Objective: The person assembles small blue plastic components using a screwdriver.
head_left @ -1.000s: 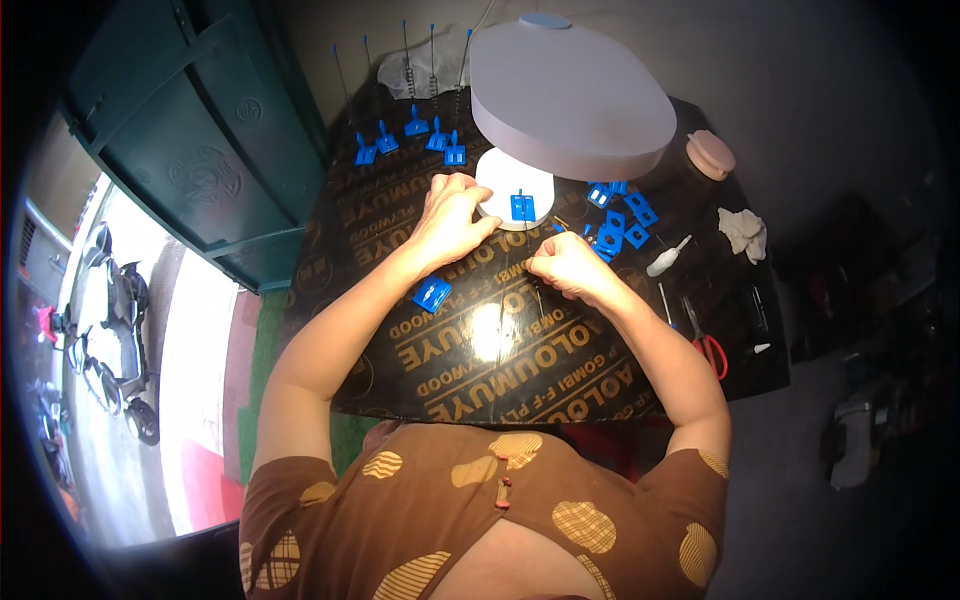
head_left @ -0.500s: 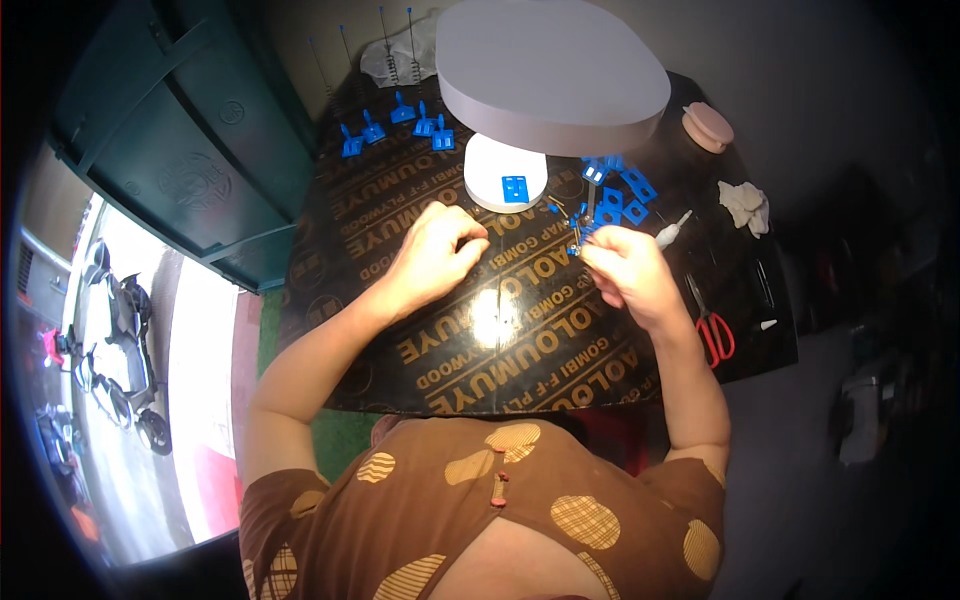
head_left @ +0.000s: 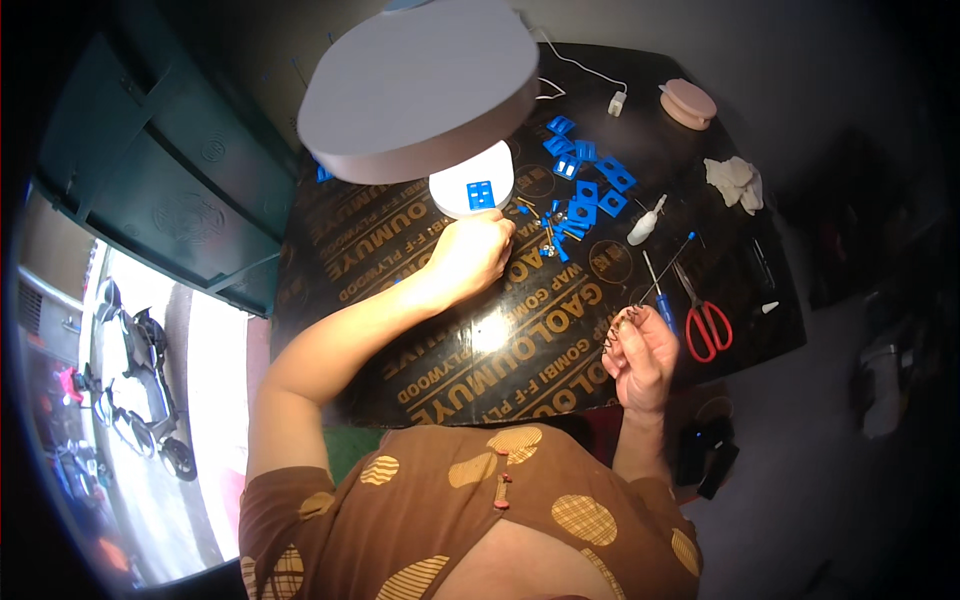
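My right hand (head_left: pixel 642 358), near the table's front right side, pinches a dark wire (head_left: pixel 662 273). This wire has a coiled spring section by the fingers and a small blue tip at its far end. My left hand (head_left: pixel 470 258) is closed, its fingers curled by the near edge of the round white lamp base (head_left: pixel 447 197); what it holds, if anything, is hidden. On that lit base lies a flat blue plate (head_left: pixel 482 195) with small openings. Small screws (head_left: pixel 549 250) lie right of my left hand, beside a pile of blue plastic parts (head_left: pixel 583 205).
The large lamp head (head_left: pixel 415 95) overhangs the far left. Toward the right lie a white bottle (head_left: pixel 645 222), a blue-handled screwdriver (head_left: pixel 665 312), red-handled scissors (head_left: pixel 709 332), a crumpled white cloth (head_left: pixel 735 185) and a pink round case (head_left: pixel 688 104). A white cable (head_left: pixel 590 70) runs behind.
The view has shifted, so the lamp appears farther left. My right hand has moved from the blue parts toward the front right and now shows the coiled wire. My left hand is closer to the lamp base.
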Motion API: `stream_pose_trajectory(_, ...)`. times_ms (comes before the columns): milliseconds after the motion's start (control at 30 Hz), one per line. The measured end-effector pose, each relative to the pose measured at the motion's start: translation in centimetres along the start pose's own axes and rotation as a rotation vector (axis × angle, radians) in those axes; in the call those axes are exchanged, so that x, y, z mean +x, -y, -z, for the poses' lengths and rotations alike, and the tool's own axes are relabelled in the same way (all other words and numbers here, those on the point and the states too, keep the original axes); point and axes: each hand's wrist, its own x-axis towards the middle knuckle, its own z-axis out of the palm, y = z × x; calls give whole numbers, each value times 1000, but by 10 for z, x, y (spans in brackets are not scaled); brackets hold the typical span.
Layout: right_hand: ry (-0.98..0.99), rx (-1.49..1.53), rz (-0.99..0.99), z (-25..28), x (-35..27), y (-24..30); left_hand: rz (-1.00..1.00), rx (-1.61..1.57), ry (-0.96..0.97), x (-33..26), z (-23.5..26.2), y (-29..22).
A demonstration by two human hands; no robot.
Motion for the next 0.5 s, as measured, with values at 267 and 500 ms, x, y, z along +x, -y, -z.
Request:
stream_pose_trajectory(267, -19, 69, 15, 11, -6, -14, -37, -20, -48, 36, -21, 5)
stream_pose_trajectory(500, -35, 119, 4, 12, -8, -14, -78, 40, -52, 49, -29, 11)
